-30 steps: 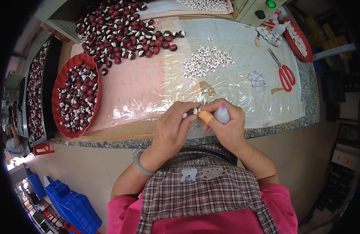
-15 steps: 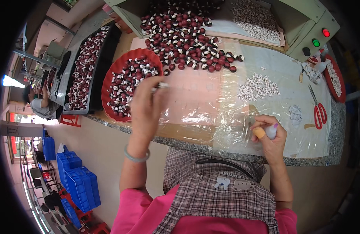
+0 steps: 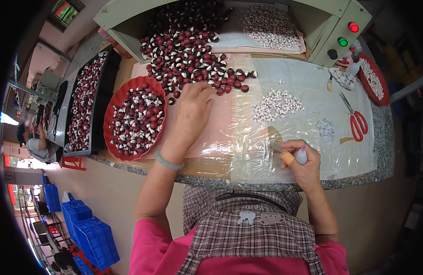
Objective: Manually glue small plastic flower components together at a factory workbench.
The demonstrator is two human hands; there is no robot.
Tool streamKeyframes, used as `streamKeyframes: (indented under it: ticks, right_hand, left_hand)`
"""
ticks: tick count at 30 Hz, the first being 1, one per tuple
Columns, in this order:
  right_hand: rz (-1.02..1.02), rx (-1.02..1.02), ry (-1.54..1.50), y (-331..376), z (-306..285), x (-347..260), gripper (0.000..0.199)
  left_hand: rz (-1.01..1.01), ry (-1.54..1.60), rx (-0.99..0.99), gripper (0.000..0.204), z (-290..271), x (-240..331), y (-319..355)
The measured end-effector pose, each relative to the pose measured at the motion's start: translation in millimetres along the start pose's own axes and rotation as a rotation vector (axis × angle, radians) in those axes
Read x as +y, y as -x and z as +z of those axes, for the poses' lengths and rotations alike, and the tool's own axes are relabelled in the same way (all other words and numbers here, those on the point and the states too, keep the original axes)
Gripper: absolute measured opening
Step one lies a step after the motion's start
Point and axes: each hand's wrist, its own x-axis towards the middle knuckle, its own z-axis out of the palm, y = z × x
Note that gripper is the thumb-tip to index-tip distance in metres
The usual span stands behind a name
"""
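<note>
My left hand (image 3: 194,110) reaches over the near edge of a heap of small dark red, black and white balls (image 3: 181,55). Its fingers are stretched forward and slightly apart, and nothing shows in them. My right hand (image 3: 305,160) is closed round a small pale squeeze bottle (image 3: 301,156) with a purple tip, low over the plastic-covered sheet. An orange cover (image 3: 287,158) sits on one of its digits. Beyond that hand lies a loose patch of small white pieces with dark marks (image 3: 276,105). Left of my left hand, a red scalloped tray (image 3: 111,149) holds balls topped with white pieces.
A pale green cabinet (image 3: 328,27) with lit buttons stands at the back, with more white pieces inside. Red-handled scissors (image 3: 358,124), crumpled tissue (image 3: 326,129) and a red dish (image 3: 374,94) lie at right. At left are a filled black crate (image 3: 103,98) and a seated person (image 3: 41,143).
My left hand has moved from the red tray's edge to the ball heap, and the small white thing at its fingers no longer shows. My right hand keeps the bottle. The view has shifted.
</note>
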Motion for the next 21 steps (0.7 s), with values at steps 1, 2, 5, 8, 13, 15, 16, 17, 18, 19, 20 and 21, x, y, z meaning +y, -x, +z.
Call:
streamKeyframes:
  ticks: [1,2,5,8,13,15,16,17,18,19,20,21]
  right_hand:
    - [-0.006,-0.005,0.011,1,0,-1,0.017]
    - [-0.011,-0.011,0.020,2,-1,-2,0.017]
    - [-0.016,-0.008,0.047,3,-5,-1,0.018]
    - [-0.035,0.003,0.032,4,-8,0,0.018]
    - [0.043,-0.010,0.015,-1,-8,1,0.017]
    - [0.058,-0.017,0.007,-1,-7,0,0.016]
    - [0.053,-0.024,0.005,-1,-6,-1,0.018]
    - [0.048,-0.031,0.003,-1,-6,-1,0.019]
    - [0.049,-0.030,0.004,-2,-6,-3,0.019]
    - [0.070,-0.040,0.016,-2,-6,-4,0.024]
    - [0.092,-0.050,0.029,-3,-7,-5,0.029]
    - [0.067,-0.055,-0.024,-3,-6,-3,0.033]
  left_hand:
    - [0.002,0.002,0.002,0.024,10,-2,-5]
    - [-0.004,-0.017,-0.023,0.022,18,-4,-9]
    - [0.028,-0.056,-0.013,0.020,35,-8,-16]
    - [0.023,-0.196,-0.045,0.022,33,-1,-14]
    - [-0.053,-0.070,-0.033,0.023,31,3,0]
    - [-0.089,-0.014,-0.044,0.022,32,2,2]
    - [-0.007,-0.010,-0.052,0.024,31,0,2]
    - [0.075,-0.006,-0.061,0.026,30,-1,3]
    - [0.075,-0.004,-0.061,0.026,29,0,2]
    - [0.024,0.037,-0.120,0.024,26,3,2]
    - [-0.027,0.079,-0.179,0.022,23,6,2]
    - [-0.026,0.085,-0.184,0.022,21,11,5]
